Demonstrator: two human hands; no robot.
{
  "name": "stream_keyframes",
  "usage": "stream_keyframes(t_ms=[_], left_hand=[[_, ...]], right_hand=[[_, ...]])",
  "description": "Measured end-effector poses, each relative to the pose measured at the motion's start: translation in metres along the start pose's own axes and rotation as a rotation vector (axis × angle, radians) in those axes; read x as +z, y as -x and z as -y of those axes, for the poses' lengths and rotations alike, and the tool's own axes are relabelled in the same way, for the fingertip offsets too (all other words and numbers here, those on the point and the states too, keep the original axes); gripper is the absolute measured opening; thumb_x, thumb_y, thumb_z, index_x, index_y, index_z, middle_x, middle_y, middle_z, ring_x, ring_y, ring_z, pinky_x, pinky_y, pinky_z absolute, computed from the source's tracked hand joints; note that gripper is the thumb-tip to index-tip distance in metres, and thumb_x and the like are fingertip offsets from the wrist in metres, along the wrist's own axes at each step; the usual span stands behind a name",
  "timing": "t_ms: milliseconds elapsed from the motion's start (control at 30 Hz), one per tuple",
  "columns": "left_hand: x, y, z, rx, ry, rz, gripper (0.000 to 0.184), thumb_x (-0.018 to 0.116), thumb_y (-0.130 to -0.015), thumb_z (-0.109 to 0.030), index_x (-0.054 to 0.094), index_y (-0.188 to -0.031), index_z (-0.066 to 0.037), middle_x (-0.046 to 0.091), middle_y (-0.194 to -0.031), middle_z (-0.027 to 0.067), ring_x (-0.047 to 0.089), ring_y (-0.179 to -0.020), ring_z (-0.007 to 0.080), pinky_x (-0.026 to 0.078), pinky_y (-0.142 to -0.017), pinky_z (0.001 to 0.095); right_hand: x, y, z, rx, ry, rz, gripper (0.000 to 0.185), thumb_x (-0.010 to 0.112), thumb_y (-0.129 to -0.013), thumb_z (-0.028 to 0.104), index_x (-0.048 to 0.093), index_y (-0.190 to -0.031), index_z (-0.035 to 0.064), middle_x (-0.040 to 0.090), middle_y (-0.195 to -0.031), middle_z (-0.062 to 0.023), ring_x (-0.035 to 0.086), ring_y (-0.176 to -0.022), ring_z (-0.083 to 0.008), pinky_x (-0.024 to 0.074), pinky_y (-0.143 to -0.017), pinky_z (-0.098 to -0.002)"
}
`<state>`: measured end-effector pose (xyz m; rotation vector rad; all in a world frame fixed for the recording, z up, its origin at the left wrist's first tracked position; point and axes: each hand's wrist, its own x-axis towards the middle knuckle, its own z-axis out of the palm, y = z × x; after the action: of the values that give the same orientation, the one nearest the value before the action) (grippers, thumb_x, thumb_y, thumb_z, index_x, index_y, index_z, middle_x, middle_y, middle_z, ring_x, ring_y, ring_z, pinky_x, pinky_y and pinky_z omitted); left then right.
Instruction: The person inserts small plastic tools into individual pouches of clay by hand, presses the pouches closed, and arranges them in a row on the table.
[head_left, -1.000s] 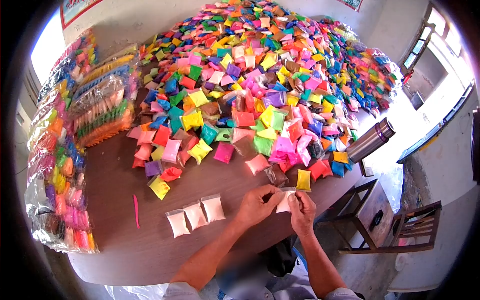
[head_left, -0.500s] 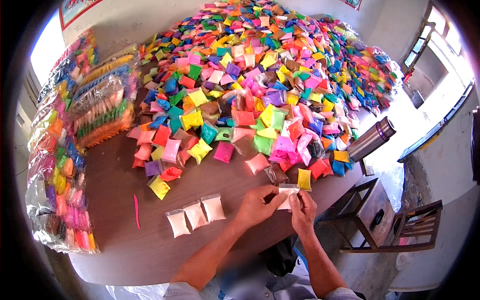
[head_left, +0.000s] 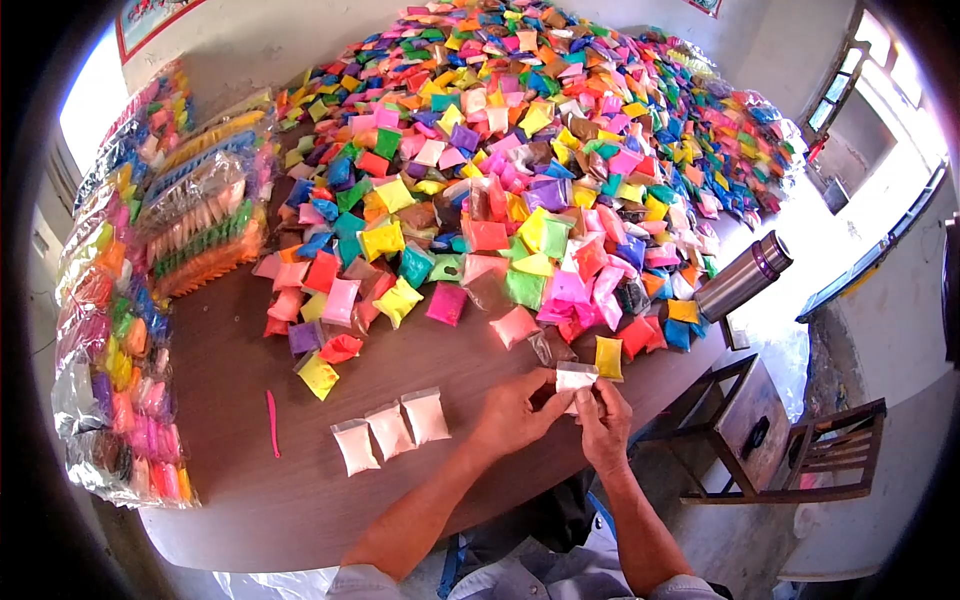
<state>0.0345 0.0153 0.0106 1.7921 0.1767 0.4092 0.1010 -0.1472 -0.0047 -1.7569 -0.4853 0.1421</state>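
Observation:
Between both hands, over the table's front part, is a small clear packet (head_left: 576, 377) with pale filling. My left hand (head_left: 522, 408) pinches its left side with thumb and fingers. On its right side, my right hand (head_left: 603, 425) is closed, thumb against the front of the packet. Left of my hands, a row of three pale pink packets (head_left: 390, 431) lies on the table (head_left: 240, 510). A yellow packet (head_left: 608, 359) lies just beyond my right hand. The lower part of the held packet is hidden by my fingers.
A huge heap of coloured packets (head_left: 480, 190) covers the back of the table. Clear bags of packets (head_left: 115, 350) line the left edge. A pink plastic tool (head_left: 272, 423) lies at left. A steel flask (head_left: 745, 277) leans at right, near a wooden chair (head_left: 830, 455).
My fingers have shifted slightly on the packet, and more of its upper part shows above my right thumb. The three packets and the heap stay where they were.

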Motion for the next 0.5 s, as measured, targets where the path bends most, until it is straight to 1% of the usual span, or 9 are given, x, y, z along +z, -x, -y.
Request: stream_keyframes(t_ms=[33, 100, 200, 333, 400, 433, 500], left_hand=[[0.000, 0.000, 0.000, -0.001, 0.000, 0.000, 0.022, 0.074, -0.097, -0.019, 0.073, -0.111, -0.002, 0.074, -0.088, 0.0076, 0.064, -0.078, 0.0083, 0.054, -0.068, 0.0290], [0.000, 0.000, 0.002, -0.051, -0.018, 0.013, 0.025, 0.074, -0.096, -0.019, 0.072, -0.114, -0.002, 0.075, -0.092, 0.0110, 0.067, -0.079, 0.0103, 0.055, -0.069, 0.0306], [0.001, 0.001, 0.012, -0.065, 0.014, 0.021, 0.026, 0.074, -0.096, -0.020, 0.072, -0.115, -0.002, 0.075, -0.092, 0.0098, 0.067, -0.079, 0.0105, 0.055, -0.070, 0.0308], [0.000, 0.000, 0.013, -0.109, 0.016, 0.049, 0.027, 0.075, -0.095, -0.020, 0.072, -0.116, -0.003, 0.075, -0.092, 0.0094, 0.067, -0.079, 0.0107, 0.056, -0.071, 0.0306], [0.000, 0.000, 0.005, -0.127, 0.085, 0.049, 0.027, 0.075, -0.095, -0.020, 0.072, -0.117, -0.004, 0.075, -0.092, 0.0088, 0.067, -0.079, 0.0108, 0.056, -0.071, 0.0310], [-0.001, 0.000, 0.002, -0.127, 0.085, 0.049, 0.027, 0.075, -0.095, -0.020, 0.072, -0.117, -0.004, 0.075, -0.092, 0.0088, 0.067, -0.079, 0.0108, 0.056, -0.071, 0.0310], [-0.002, 0.001, 0.000, -0.066, -0.067, 0.073, 0.028, 0.075, -0.095, -0.020, 0.071, -0.118, -0.004, 0.075, -0.093, 0.0087, 0.067, -0.079, 0.0105, 0.056, -0.072, 0.0312]], right_hand=[[0.001, 0.000, 0.001, 0.001, 0.000, 0.001, 0.023, 0.063, -0.104, 0.022, 0.065, -0.111, 0.0003, 0.056, -0.082, 0.0048, 0.050, -0.071, -0.0036, 0.0407, -0.061, -0.0221], [0.004, -0.001, 0.004, -0.027, -0.055, 0.000, 0.023, 0.064, -0.104, 0.021, 0.065, -0.111, -0.0001, 0.055, -0.082, 0.0051, 0.050, -0.071, -0.0035, 0.0403, -0.061, -0.0219], [0.001, -0.002, 0.010, -0.056, 0.018, 0.050, 0.022, 0.064, -0.103, 0.020, 0.065, -0.111, -0.0003, 0.056, -0.082, 0.0052, 0.050, -0.071, -0.0034, 0.0403, -0.061, -0.0217], [0.000, -0.001, 0.004, -0.065, 0.033, 0.063, 0.021, 0.064, -0.103, 0.019, 0.065, -0.111, -0.0001, 0.056, -0.082, 0.0051, 0.049, -0.070, -0.0032, 0.0401, -0.060, -0.0215], [0.001, -0.001, -0.002, -0.025, -0.059, 0.026, 0.021, 0.064, -0.103, 0.019, 0.065, -0.112, -0.0001, 0.058, -0.085, 0.0044, 0.052, -0.072, -0.0033, 0.0431, -0.061, -0.0212], [0.002, 0.000, -0.002, -0.025, -0.059, 0.026, 0.021, 0.064, -0.103, 0.019, 0.065, -0.112, -0.0001, 0.058, -0.085, 0.0044, 0.052, -0.072, -0.0033, 0.0431, -0.061, -0.0212], [0.003, 0.000, -0.001, 0.011, -0.100, -0.007, 0.013, 0.063, -0.102, 0.007, 0.064, -0.112, -0.0013, 0.058, -0.092, 0.0046, 0.051, -0.077, -0.0019, 0.0430, -0.065, -0.0194]])
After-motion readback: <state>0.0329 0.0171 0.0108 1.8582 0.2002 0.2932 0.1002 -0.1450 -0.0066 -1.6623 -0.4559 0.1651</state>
